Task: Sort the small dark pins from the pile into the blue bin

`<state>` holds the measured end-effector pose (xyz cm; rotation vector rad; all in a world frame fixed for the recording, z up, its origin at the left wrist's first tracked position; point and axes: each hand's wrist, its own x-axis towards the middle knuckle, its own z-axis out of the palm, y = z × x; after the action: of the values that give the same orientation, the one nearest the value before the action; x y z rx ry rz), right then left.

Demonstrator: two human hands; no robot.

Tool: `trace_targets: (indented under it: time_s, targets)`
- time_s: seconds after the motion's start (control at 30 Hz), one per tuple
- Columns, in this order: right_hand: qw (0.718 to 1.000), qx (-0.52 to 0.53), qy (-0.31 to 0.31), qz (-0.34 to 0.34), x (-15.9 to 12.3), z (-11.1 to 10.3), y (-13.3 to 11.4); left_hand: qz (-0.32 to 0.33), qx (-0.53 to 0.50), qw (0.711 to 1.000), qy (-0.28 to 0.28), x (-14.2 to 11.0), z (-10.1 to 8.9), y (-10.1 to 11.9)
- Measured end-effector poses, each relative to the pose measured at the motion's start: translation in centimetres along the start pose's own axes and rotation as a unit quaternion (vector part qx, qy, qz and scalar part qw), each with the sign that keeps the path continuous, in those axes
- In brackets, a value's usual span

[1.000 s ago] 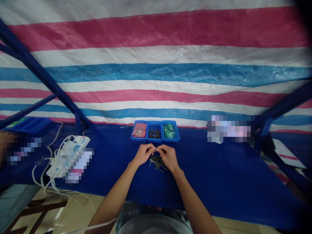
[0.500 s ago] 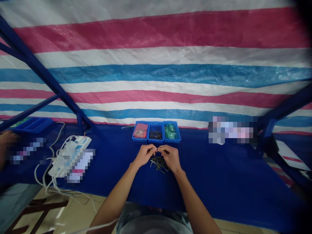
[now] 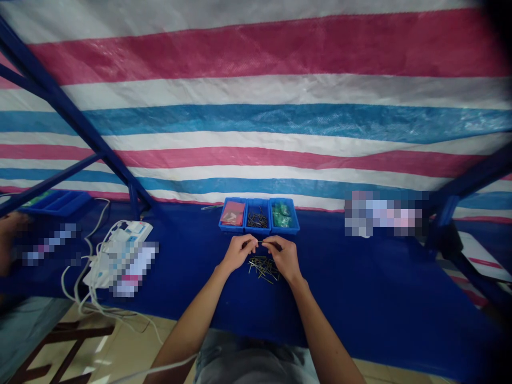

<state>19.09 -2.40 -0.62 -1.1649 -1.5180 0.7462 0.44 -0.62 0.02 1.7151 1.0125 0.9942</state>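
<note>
My left hand (image 3: 241, 252) and my right hand (image 3: 285, 257) meet over the blue table, both with fingers pinched. A thin metal rod (image 3: 260, 242) spans the small gap between their fingertips, one end in each pinch; its finer detail is too small to make out. Just below the hands lies a loose pile of thin brass-coloured metal rods (image 3: 263, 268). Beyond the fingers stand three joined blue bins: the left bin (image 3: 232, 230) holds a red piece with pale bits on it, the middle bin (image 3: 258, 231) dark thin metal pieces, the right bin (image 3: 285, 231) green plastic packets.
To the left are a white power strip (image 3: 138, 230) and tangled white cables (image 3: 88, 298). Another person's hand (image 3: 12, 226) is at the far left, near a blue tray (image 3: 66, 205). Blue frame bars (image 3: 82, 125) slant on both sides before a striped sheet (image 3: 256, 122).
The gap between my fingertips has widened slightly, so the rod between them now shows. The whole view has shifted a little; the pile looks much the same.
</note>
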Motion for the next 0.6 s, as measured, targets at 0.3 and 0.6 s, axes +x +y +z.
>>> trace_targets:
  time_s: [0.3,0.6]
  targets:
    - [0.975,-0.142,0.137,-0.103,3.6,-0.1,-2.7,-0.016,-0.048,0.995,0.082,0.0,-0.1,0.1]
    - [0.980,-0.177,0.038,-0.089,3.2,-1.6,-2.0,-0.014,-0.047,0.995,0.089,0.2,-0.1,-0.3]
